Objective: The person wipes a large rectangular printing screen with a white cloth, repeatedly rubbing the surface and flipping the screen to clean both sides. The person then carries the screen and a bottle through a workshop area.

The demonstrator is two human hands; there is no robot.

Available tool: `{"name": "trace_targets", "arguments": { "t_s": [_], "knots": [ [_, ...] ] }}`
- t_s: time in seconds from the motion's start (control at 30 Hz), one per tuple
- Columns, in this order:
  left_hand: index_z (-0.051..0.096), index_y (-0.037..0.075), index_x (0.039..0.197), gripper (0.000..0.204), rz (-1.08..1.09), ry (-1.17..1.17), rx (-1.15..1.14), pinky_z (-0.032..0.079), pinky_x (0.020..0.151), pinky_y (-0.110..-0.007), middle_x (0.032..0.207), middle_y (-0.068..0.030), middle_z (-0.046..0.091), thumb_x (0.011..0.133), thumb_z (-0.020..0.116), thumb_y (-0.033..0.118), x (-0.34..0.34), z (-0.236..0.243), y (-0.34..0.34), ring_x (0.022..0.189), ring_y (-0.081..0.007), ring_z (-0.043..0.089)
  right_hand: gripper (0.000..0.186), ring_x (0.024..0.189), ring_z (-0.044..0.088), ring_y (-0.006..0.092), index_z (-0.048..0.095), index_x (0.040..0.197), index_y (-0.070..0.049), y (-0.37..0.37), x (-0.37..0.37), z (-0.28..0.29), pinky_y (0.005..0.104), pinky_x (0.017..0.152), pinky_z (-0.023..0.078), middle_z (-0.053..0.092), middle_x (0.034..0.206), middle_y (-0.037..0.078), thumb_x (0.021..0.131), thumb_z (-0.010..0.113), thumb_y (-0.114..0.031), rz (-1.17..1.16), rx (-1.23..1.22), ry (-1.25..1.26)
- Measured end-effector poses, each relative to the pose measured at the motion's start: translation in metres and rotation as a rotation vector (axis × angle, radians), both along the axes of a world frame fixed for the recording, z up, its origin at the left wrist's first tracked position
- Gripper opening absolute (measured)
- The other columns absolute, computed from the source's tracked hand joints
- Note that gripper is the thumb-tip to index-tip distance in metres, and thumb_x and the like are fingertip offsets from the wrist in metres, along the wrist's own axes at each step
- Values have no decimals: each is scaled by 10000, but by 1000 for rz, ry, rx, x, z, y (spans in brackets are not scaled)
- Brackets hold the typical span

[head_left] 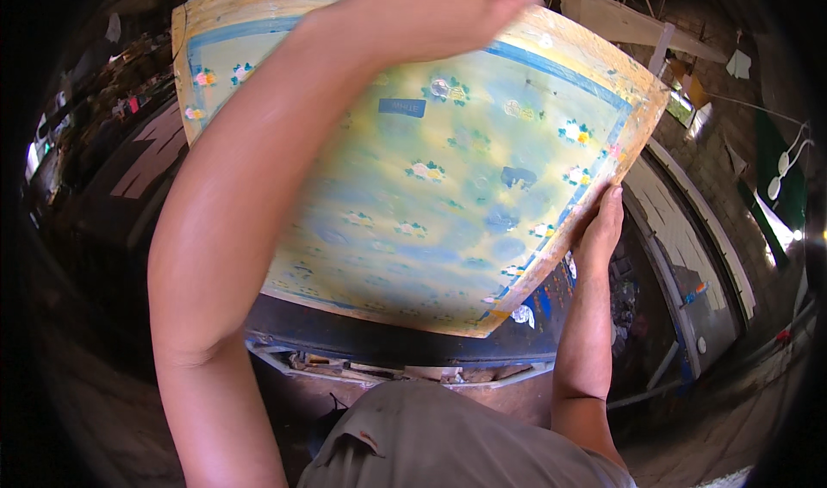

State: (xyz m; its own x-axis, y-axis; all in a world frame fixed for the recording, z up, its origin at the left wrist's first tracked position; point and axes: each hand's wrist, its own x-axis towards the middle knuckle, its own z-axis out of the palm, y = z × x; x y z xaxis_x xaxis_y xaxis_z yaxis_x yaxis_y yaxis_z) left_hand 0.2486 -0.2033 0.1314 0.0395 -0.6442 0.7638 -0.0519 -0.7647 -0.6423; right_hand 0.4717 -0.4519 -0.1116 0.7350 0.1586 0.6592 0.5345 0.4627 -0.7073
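Observation:
A large wooden screen-printing frame (pixel 413 199) stands tilted in front of me. Its yellowish mesh carries small flower patterns, blue tape borders and bluish smudges. My right hand (pixel 600 227) grips the frame's right wooden edge, thumb along the near face and the other fingers hidden behind it. Across the mesh on the left reaches my left arm. Its hand (pixel 431 14) lies over the far edge of the frame, smeared by motion and partly cut off by the picture's top, so whether it holds anything does not show.
Under the frame is a dark table (pixel 336 327) with a pale metal rim. Long boards (pixel 689 238) with torn pale sheets run along the right side. White-rimmed glasses or a similar looped item (pixel 780 174) hang at the far right. Cluttered shelving (pixel 103 100) stands at the left.

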Motion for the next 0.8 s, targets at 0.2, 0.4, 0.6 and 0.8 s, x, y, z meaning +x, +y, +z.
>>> {"name": "trace_targets", "arguments": {
  "t_s": [0.2,0.4,0.6,0.8],
  "knots": [
    [725,-11,1307,329,-375,107,-405,549,1040,-407,1260,-198,754,1105,608,221,-232,-97,32,1169,-290,721,559,1175,667,211,592,1437,41,22,6,-12,366,1049,516,697,1331,137,1184,459,-439,-51,98,7],
    [711,-12,1327,345,-428,266,-244,542,1054,-410,1282,-200,744,1110,599,232,-297,-170,-15,1185,-294,714,547,1201,651,218,590,1418,69,20,1,-1,372,1067,499,682,1358,156,1181,485,-413,-78,158,87],
    [696,-12,1347,361,-422,239,-228,534,1068,-414,1303,-202,733,1115,591,243,-306,-191,-25,1201,-297,708,543,1239,636,249,560,1443,73,20,-10,3,416,1091,495,663,1375,177,1189,454,-395,-52,128,52],
    [682,-13,1366,377,-431,250,-209,527,1082,-417,1325,-204,722,1120,582,254,-307,-191,-17,1217,-301,702,548,1223,637,248,560,1445,66,22,-6,-2,417,1085,496,652,1381,178,1189,446,-405,-66,134,43]
  ]
}}
